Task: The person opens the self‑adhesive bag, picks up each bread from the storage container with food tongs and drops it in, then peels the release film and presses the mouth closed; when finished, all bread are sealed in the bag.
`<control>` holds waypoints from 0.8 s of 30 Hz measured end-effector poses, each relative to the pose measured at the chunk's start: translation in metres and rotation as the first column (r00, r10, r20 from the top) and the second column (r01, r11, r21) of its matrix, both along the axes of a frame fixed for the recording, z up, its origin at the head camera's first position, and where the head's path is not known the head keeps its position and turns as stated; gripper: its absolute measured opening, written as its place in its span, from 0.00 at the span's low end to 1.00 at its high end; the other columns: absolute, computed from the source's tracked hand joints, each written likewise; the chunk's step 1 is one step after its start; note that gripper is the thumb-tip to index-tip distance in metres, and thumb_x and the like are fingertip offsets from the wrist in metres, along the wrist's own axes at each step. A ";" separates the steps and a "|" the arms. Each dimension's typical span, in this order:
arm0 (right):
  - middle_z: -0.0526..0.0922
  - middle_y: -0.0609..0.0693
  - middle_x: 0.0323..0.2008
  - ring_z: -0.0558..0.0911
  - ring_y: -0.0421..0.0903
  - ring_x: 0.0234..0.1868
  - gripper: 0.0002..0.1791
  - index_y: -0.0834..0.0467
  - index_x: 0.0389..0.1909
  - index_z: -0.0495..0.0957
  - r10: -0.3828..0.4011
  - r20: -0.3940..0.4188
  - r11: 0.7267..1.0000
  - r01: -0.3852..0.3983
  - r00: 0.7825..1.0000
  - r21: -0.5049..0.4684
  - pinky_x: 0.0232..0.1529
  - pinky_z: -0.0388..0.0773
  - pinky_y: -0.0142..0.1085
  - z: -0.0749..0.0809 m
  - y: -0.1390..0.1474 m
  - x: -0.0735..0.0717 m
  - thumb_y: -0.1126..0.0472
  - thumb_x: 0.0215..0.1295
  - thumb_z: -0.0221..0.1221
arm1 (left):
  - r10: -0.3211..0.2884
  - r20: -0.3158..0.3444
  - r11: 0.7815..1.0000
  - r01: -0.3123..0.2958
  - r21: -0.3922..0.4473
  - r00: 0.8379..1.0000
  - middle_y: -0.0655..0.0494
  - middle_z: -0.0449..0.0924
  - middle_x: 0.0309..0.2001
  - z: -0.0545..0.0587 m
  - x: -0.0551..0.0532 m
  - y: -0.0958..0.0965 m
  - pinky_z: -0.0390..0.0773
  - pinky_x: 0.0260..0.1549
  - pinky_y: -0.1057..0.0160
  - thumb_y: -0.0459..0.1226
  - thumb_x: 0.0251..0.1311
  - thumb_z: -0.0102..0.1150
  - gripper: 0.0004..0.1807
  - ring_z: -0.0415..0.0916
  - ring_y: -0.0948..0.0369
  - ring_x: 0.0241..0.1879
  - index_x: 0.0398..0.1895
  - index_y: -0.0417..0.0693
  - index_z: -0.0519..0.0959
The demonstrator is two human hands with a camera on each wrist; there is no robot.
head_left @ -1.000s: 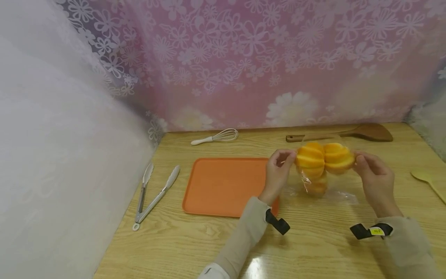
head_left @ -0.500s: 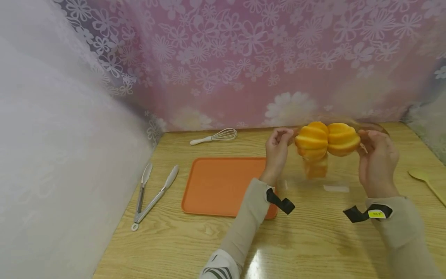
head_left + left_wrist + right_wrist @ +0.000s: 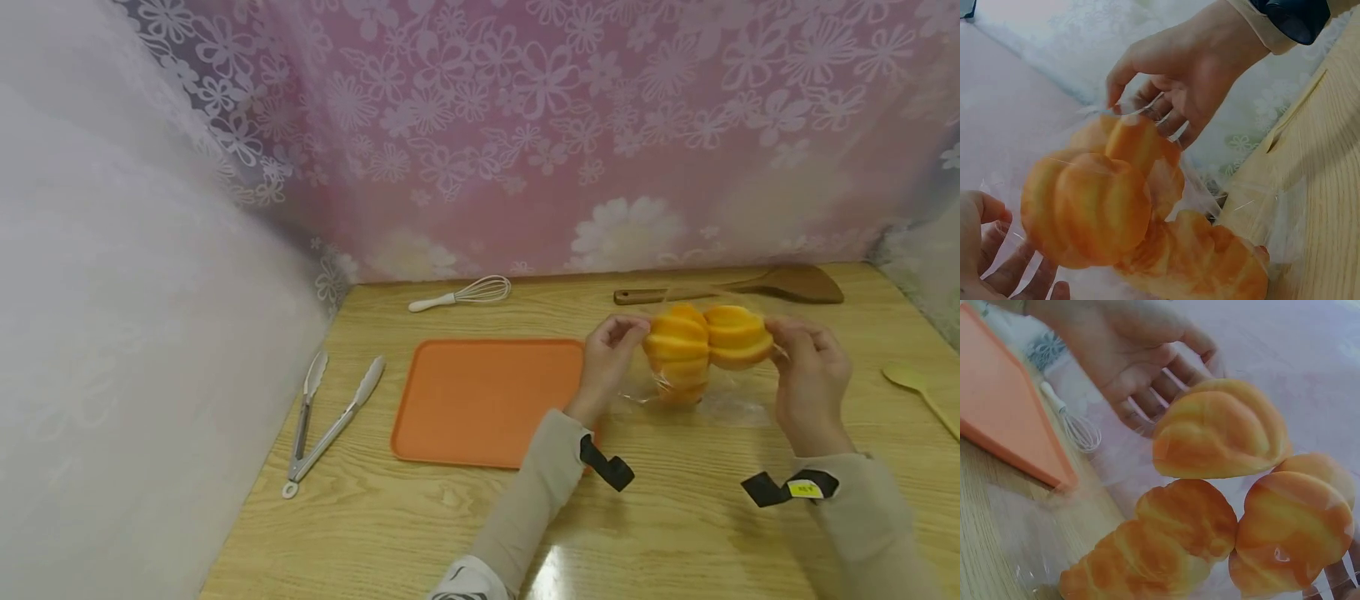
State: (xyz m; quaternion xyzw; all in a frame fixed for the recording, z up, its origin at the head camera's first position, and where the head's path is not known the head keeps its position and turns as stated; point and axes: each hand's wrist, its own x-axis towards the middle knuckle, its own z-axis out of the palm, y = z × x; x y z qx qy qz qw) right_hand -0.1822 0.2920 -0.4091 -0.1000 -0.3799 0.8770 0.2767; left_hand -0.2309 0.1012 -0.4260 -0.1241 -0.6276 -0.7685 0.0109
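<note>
A clear plastic bag (image 3: 738, 410) hangs between both hands above the table's right half. Inside are two ridged, golden rolls side by side, the left roll (image 3: 675, 337) and the right roll (image 3: 738, 337). Below them in the bag is a longer knobbly bread (image 3: 1200, 259), seen best in the wrist views. My left hand (image 3: 606, 362) pinches the bag's left upper edge between thumb and fingers. On the other side, my right hand (image 3: 813, 387) pinches the right upper edge, its remaining fingers loosely bent behind the plastic. The film's outline is partly too transparent to follow.
An orange tray (image 3: 487, 404) lies left of the bag, partly behind the left forearm. Open metal tongs (image 3: 330, 433) lie farther left. Along the back are a whisk (image 3: 465, 296) and a wooden spatula (image 3: 795, 285). A yellow spoon (image 3: 911, 382) lies at the right edge.
Both hands lifted the bag of bread toward the back about half a second ago, then brought it down again near its earlier height. Both hands keep their hold on it.
</note>
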 end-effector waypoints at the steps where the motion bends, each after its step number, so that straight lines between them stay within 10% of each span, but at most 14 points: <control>1: 0.86 0.52 0.31 0.84 0.42 0.33 0.03 0.66 0.31 0.79 -0.019 0.013 1.000 0.019 1.000 0.025 0.31 0.80 0.27 0.001 -0.001 0.000 0.71 0.64 0.60 | 0.003 -0.010 1.000 -0.003 -0.021 1.000 0.39 0.82 0.49 0.000 0.000 0.001 0.76 0.44 0.75 0.36 0.66 0.58 0.12 0.76 0.76 0.37 0.41 0.32 0.80; 13: 0.85 0.54 0.33 0.85 0.45 0.36 0.08 0.68 0.37 0.77 -0.017 -0.028 1.000 0.017 0.999 -0.007 0.35 0.83 0.29 0.009 0.004 -0.001 0.68 0.61 0.64 | 0.050 0.011 0.995 -0.051 0.086 0.999 0.31 0.79 0.52 0.006 -0.006 0.001 0.78 0.56 0.58 0.34 0.71 0.50 0.12 0.77 0.40 0.55 0.46 0.30 0.74; 20: 0.86 0.50 0.36 0.85 0.40 0.39 0.07 0.64 0.41 0.77 -0.023 -0.015 0.970 0.026 1.000 0.243 0.38 0.81 0.23 0.002 0.005 0.002 0.69 0.63 0.61 | 0.008 0.080 0.994 -0.017 0.109 0.997 0.38 0.81 0.54 0.000 -0.006 0.002 0.75 0.58 0.46 0.36 0.72 0.49 0.11 0.78 0.45 0.56 0.46 0.35 0.74; 24: 0.84 0.45 0.45 0.81 0.35 0.47 0.12 0.60 0.51 0.76 0.133 -0.050 0.917 -0.104 0.990 0.384 0.45 0.77 0.19 -0.005 0.011 0.008 0.69 0.69 0.55 | -0.004 0.092 0.994 -0.006 0.114 0.996 0.40 0.81 0.54 -0.003 -0.008 0.003 0.73 0.60 0.44 0.37 0.72 0.49 0.11 0.79 0.47 0.56 0.47 0.37 0.75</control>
